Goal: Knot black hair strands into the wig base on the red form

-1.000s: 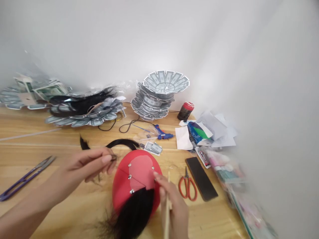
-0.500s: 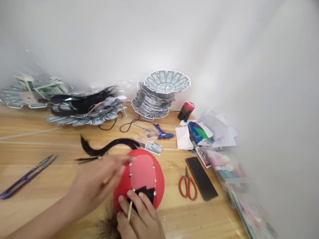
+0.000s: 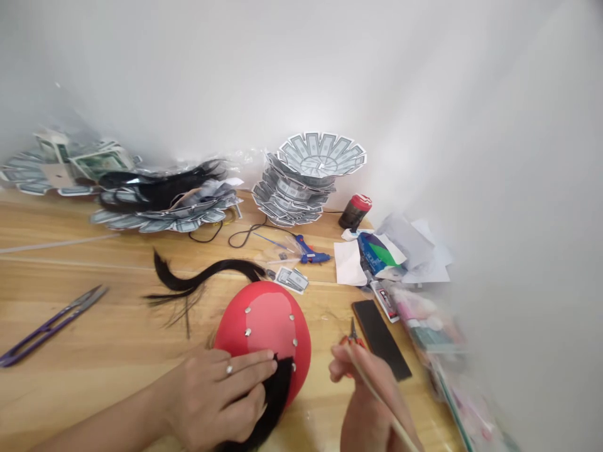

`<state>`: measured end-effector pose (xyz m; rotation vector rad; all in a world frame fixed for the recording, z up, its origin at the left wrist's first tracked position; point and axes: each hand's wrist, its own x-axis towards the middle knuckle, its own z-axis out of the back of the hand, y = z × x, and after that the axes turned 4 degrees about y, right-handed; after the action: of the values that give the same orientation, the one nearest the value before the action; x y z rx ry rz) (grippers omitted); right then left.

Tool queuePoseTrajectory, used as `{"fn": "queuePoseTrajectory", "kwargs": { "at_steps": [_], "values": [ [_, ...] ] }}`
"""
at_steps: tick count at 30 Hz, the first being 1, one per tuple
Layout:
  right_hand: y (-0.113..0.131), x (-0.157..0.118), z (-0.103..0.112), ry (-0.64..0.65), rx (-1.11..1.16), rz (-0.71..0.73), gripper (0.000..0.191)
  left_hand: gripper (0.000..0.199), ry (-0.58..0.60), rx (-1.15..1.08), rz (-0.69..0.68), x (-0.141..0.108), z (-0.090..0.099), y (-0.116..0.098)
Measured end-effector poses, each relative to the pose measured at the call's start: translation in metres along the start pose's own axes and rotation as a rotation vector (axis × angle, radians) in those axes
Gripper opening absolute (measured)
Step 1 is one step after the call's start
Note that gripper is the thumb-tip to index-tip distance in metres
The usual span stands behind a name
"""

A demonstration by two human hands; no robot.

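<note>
A smooth red dome [image 3: 301, 314] bears a lighter pink patch [image 3: 268, 314] edged by small silvery studs. Black hair [image 3: 280, 386] lies over its lower part and hangs down toward the front. My left hand [image 3: 221, 392], with a ring on one finger, reaches across the dome's lower left. Its fingers are closed over the hair and press it against the dome; the thumb is hidden. To the right, my right hand [image 3: 370, 398] is blurred and clear of the dome, closed round a thin pale stick [image 3: 377, 395]. Red-handled scissors [image 3: 353, 339] lie partly hidden behind it.
A blue glue gun [image 3: 311, 252] and a loose black hair strand [image 3: 188, 282] lie beyond the dome. Purple snips [image 3: 51, 326] are at left, a phone [image 3: 382, 339] at right. Stacked banknote-patterned rings [image 3: 294, 188] stand by the wall, near a red-lidded jar [image 3: 355, 210].
My left hand has come down onto the hair and dome. My right hand has left the dome and moved right with the stick, in front of the scissors. More black hair shows.
</note>
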<state>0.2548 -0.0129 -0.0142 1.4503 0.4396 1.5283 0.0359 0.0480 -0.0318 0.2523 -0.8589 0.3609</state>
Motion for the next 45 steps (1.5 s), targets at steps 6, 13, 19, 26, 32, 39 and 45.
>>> {"fn": "queuePoseTrajectory", "kwargs": {
  "at_steps": [6,13,19,26,32,39,45],
  "values": [
    [-0.024,-0.003,-0.043,0.081,0.319,-0.281,0.008,0.030,0.000,-0.003,0.008,-0.007,-0.005,0.000],
    [-0.036,-0.013,-0.044,0.071,0.159,-0.083,0.015,0.027,0.040,-0.037,0.007,-0.009,-0.005,0.000],
    [-0.041,-0.008,-0.040,0.168,0.049,0.048,0.024,0.026,0.049,-0.034,-0.014,-0.008,-0.001,-0.001],
    [-0.041,-0.008,-0.040,0.203,-0.037,0.082,0.021,0.022,0.012,-0.015,0.015,-0.017,-0.009,-0.008],
    [-0.040,-0.007,-0.039,0.222,-0.053,0.096,0.020,0.025,0.050,-0.012,-0.025,-0.015,-0.005,-0.008],
    [-0.040,-0.007,-0.040,0.220,-0.042,0.086,0.022,0.038,0.078,-0.004,-0.047,0.002,0.005,-0.001],
    [-0.042,-0.008,-0.041,0.201,-0.012,0.077,0.021,0.036,0.095,-0.009,-0.076,0.003,0.007,0.001]
  ]
}}
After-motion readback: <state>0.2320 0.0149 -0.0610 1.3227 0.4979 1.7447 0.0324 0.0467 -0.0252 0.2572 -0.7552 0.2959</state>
